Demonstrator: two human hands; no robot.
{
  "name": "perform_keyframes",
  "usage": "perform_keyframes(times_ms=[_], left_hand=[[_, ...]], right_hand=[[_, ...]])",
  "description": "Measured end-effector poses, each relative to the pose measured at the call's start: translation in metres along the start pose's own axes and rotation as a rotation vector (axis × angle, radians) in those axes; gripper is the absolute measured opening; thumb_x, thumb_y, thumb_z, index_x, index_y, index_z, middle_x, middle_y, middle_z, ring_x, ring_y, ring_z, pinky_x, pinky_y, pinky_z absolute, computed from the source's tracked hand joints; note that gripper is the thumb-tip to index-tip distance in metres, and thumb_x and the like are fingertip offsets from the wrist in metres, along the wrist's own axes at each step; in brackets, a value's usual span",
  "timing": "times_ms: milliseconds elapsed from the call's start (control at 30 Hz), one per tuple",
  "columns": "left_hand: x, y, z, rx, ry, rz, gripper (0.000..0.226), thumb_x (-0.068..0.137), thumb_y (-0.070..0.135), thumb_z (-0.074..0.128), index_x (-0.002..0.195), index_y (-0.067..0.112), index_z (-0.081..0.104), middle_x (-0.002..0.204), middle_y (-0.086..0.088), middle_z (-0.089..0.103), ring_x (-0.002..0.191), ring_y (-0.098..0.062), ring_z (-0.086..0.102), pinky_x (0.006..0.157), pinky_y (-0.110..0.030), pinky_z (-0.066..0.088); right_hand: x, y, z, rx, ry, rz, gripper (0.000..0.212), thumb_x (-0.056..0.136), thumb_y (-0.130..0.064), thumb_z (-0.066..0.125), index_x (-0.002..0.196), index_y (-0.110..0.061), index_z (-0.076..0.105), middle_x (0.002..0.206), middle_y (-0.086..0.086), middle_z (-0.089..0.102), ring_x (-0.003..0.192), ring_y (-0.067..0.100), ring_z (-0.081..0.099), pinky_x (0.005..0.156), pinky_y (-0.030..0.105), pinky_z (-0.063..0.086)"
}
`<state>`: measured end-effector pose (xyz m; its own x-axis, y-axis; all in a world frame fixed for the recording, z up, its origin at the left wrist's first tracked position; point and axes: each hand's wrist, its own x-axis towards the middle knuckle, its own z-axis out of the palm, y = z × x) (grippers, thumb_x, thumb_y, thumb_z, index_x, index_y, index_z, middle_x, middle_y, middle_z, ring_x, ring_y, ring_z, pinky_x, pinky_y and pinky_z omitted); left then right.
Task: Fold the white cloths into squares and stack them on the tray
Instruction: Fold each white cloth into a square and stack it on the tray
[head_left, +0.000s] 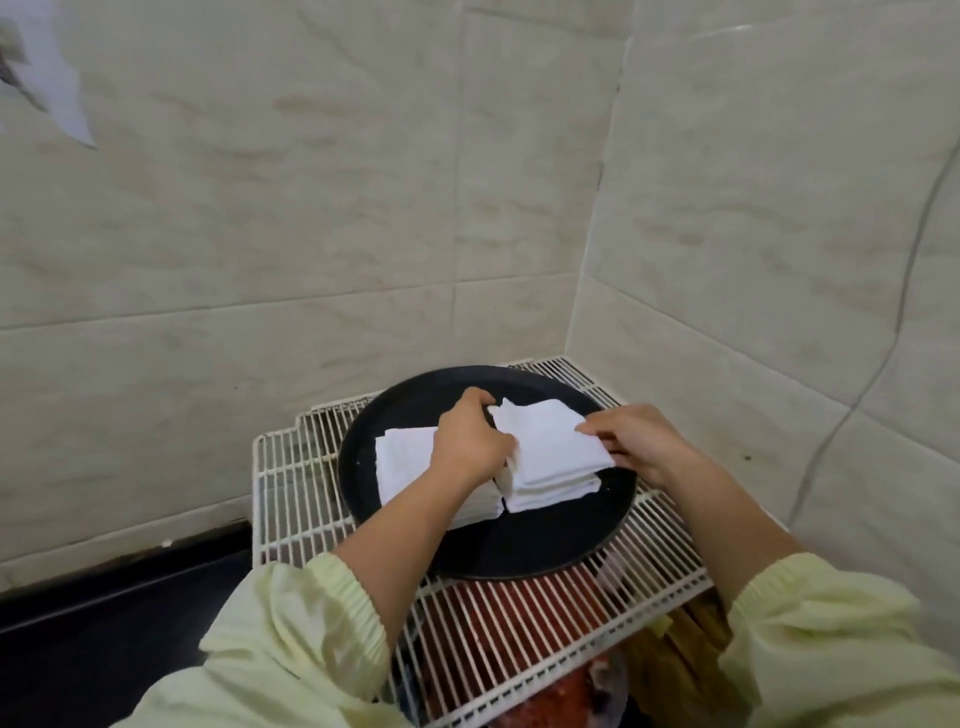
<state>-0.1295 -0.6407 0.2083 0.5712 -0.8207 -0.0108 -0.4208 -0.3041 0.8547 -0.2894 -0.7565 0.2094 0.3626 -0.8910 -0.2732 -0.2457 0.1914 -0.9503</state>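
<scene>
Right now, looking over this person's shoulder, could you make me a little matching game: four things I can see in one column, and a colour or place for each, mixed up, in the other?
Things:
1. tray
2. wire rack
3. sleeves
4. folded cloths

Descriptions:
a. pale yellow
b. white bars, lying under the tray
c. white, stacked on the tray
d. black and round

Pairs: 1-d; 2-b; 3-a; 4-c
</scene>
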Motion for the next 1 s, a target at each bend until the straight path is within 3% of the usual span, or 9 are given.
perform_keyframes(times_ms=[67, 200, 300, 433, 500, 567, 767, 867, 1000], left_hand=[[0.002, -0.001, 0.004, 0.147, 0.032, 0.045, 0.057, 0.079, 0.011, 0.066, 0.131, 0.020, 0.044, 0.105, -0.003, 0.065, 0.095, -0.025, 0.063, 0.079, -0.037, 0.054], [0.003, -0.003, 0.010, 0.331, 0.060, 0.102, 0.063, 0.083, 0.009, 0.058, 0.140, 0.022, 0.035, 0.108, -0.005, 0.066, 0.095, -0.025, 0.062, 0.072, -0.034, 0.050], [0.000, -0.006, 0.014, 0.407, 0.058, 0.122, 0.058, 0.086, 0.009, 0.056, 0.139, 0.023, 0.037, 0.117, -0.004, 0.063, 0.098, -0.025, 0.061, 0.069, -0.032, 0.045], [-0.001, -0.014, 0.016, 0.483, 0.054, 0.129, 0.040, 0.088, 0.014, 0.054, 0.127, 0.022, 0.048, 0.107, -0.004, 0.065, 0.092, -0.022, 0.058, 0.069, -0.031, 0.042], [-0.002, -0.017, 0.017, 0.521, 0.053, 0.141, 0.037, 0.089, 0.018, 0.055, 0.126, 0.022, 0.051, 0.110, -0.004, 0.062, 0.100, -0.023, 0.058, 0.072, -0.031, 0.044], [-0.003, -0.018, 0.017, 0.522, 0.065, 0.154, 0.034, 0.091, 0.023, 0.056, 0.125, 0.022, 0.054, 0.116, -0.004, 0.056, 0.102, -0.023, 0.057, 0.076, -0.032, 0.046], [-0.012, -0.019, -0.005, 0.334, 0.174, 0.205, 0.021, 0.092, 0.033, 0.056, 0.111, 0.025, 0.064, 0.113, 0.001, 0.052, 0.093, -0.017, 0.058, 0.073, -0.026, 0.044], [-0.020, -0.025, -0.032, 0.304, 0.238, 0.221, 0.020, 0.089, 0.030, 0.057, 0.106, 0.025, 0.067, 0.110, 0.001, 0.056, 0.097, -0.018, 0.058, 0.079, -0.029, 0.046], [-0.039, -0.049, -0.078, 0.420, 0.344, 0.182, 0.022, 0.089, 0.026, 0.056, 0.106, 0.021, 0.067, 0.111, -0.004, 0.058, 0.108, -0.022, 0.054, 0.088, -0.033, 0.045]], right_hand=[[0.007, 0.003, 0.000, -0.040, -0.006, -0.012, 0.016, 0.080, 0.000, 0.070, 0.097, 0.001, 0.070, 0.077, 0.010, 0.072, 0.062, 0.015, 0.068, 0.048, 0.020, 0.050], [0.014, 0.010, 0.001, -0.131, -0.020, -0.041, 0.011, 0.081, 0.001, 0.070, 0.091, -0.002, 0.068, 0.074, 0.009, 0.069, 0.064, 0.017, 0.067, 0.050, 0.023, 0.051], [0.015, 0.011, 0.003, -0.239, -0.021, -0.073, 0.006, 0.082, 0.001, 0.069, 0.083, -0.005, 0.067, 0.071, 0.007, 0.065, 0.063, 0.016, 0.062, 0.045, 0.020, 0.046], [0.017, 0.015, 0.008, -0.457, 0.014, -0.143, 0.011, 0.078, -0.002, 0.071, 0.070, -0.009, 0.067, 0.072, 0.006, 0.065, 0.066, 0.017, 0.060, 0.056, 0.025, 0.046], [0.016, 0.017, 0.010, -0.557, 0.051, -0.192, 0.003, 0.076, -0.003, 0.071, 0.074, -0.003, 0.069, 0.077, 0.007, 0.066, 0.073, 0.019, 0.061, 0.060, 0.025, 0.045], [0.015, 0.018, 0.012, -0.638, 0.091, -0.236, 0.012, 0.075, -0.004, 0.070, 0.083, 0.005, 0.069, 0.086, 0.014, 0.069, 0.080, 0.023, 0.063, 0.067, 0.030, 0.047], [0.004, 0.004, 0.029, -0.720, 0.175, -0.432, 0.018, 0.076, -0.011, 0.067, 0.094, -0.011, 0.067, 0.099, 0.004, 0.068, 0.093, 0.024, 0.063, 0.081, 0.033, 0.051], [-0.009, -0.008, 0.054, -0.719, 0.118, -0.539, 0.018, 0.080, -0.012, 0.066, 0.098, -0.011, 0.067, 0.105, 0.005, 0.066, 0.097, 0.022, 0.061, 0.080, 0.027, 0.045], [-0.038, -0.018, 0.111, -0.780, -0.029, -0.664, 0.018, 0.084, -0.014, 0.062, 0.102, -0.011, 0.064, 0.107, 0.006, 0.061, 0.100, 0.022, 0.058, 0.083, 0.029, 0.044]])
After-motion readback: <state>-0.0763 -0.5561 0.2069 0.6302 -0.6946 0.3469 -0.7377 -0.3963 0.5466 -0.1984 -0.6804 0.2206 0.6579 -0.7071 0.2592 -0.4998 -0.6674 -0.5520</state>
